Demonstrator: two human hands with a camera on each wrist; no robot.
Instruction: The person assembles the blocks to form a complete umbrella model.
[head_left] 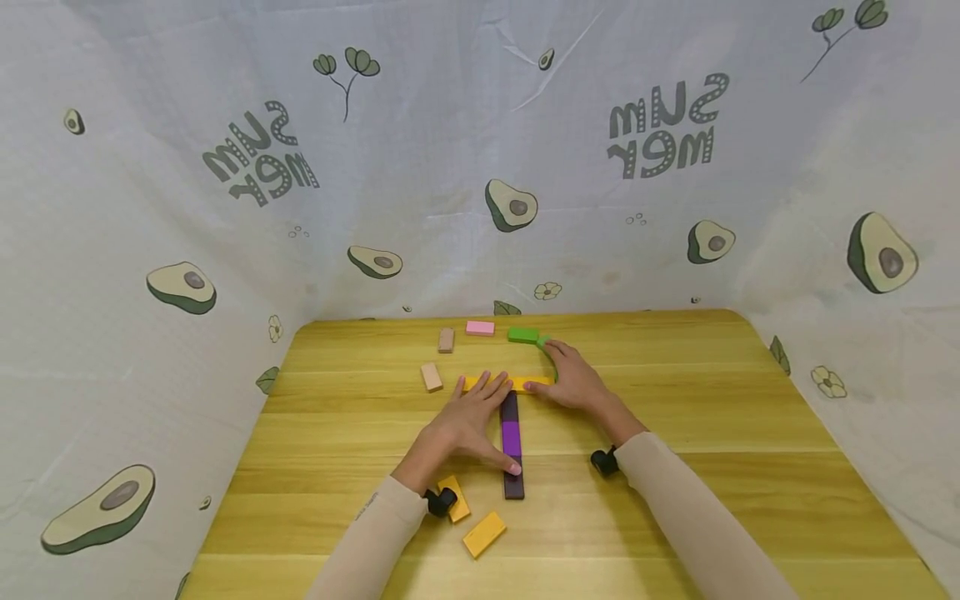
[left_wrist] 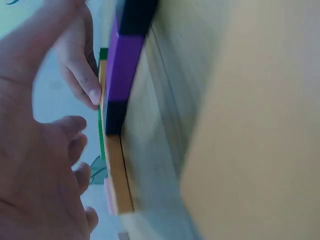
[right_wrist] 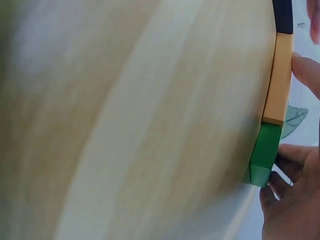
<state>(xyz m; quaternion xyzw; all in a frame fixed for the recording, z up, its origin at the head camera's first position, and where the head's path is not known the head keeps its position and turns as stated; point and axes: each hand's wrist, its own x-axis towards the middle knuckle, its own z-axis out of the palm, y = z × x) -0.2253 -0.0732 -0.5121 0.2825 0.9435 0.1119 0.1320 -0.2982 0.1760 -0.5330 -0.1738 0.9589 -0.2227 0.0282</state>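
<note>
Dark, purple and dark blocks lie end to end as a column; the purple block [head_left: 511, 438] is in the middle. A row of yellow blocks [head_left: 472, 383] crosses its far end. My left hand [head_left: 467, 423] spreads over this shape, fingertips at the yellow row and thumb over the nearest dark block [head_left: 513, 489]. My right hand [head_left: 576, 382] is at the row's right end, thumb over the yellow and fingers stretched away. A green block [right_wrist: 266, 147] meets that end in the right wrist view, with right fingertips at its side; my hand partly hides it in the head view.
Farther back lie another green block [head_left: 522, 335], a pink block [head_left: 480, 328] and two tan blocks, one [head_left: 431, 377] close left of the row. Two loose yellow blocks, one [head_left: 484, 534] nearer me, lie by my left wrist. A printed cloth [head_left: 450, 167] surrounds the wooden table [head_left: 720, 517].
</note>
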